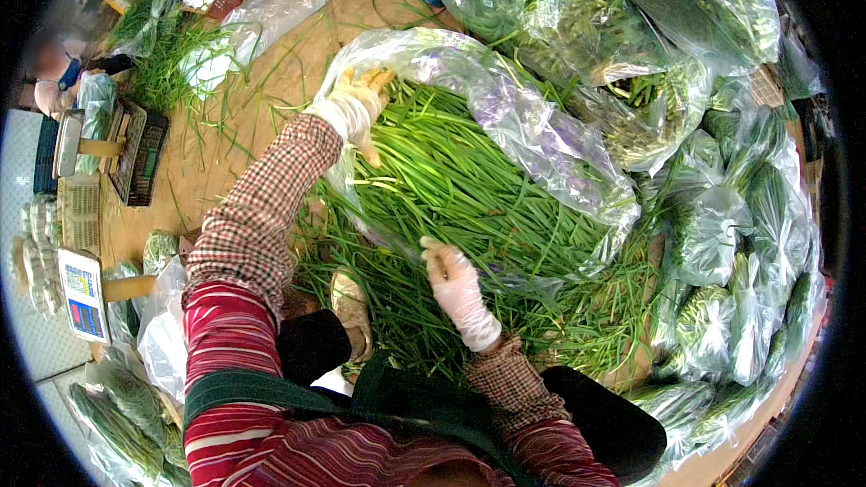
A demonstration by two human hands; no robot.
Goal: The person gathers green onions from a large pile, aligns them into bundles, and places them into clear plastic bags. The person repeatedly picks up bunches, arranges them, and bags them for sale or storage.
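A large clear plastic bag [541, 142] with purple print lies open before me, full of long green leafy stalks, like garlic chives [467, 176]. My left hand [358, 108], in a thin pale glove, rests at the bag's upper left edge with its fingers spread over the rim and the stalk ends. Near the bag's lower edge is my right hand [457, 291], also gloved, with fingers curled; whether it pinches the plastic or a stalk cannot be told. Loose green leaves [406, 318] lie beneath and in front of the bag.
Bagged greens [710, 230] crowd the right side, with larger bags [555, 7] at the top. Black plastic crates [145, 155] and a scale [84, 294] stand at left. Loose greens [159, 74] and a plastic sheet [277, 7] lie upper left. Another person [57, 78] is at the far left.
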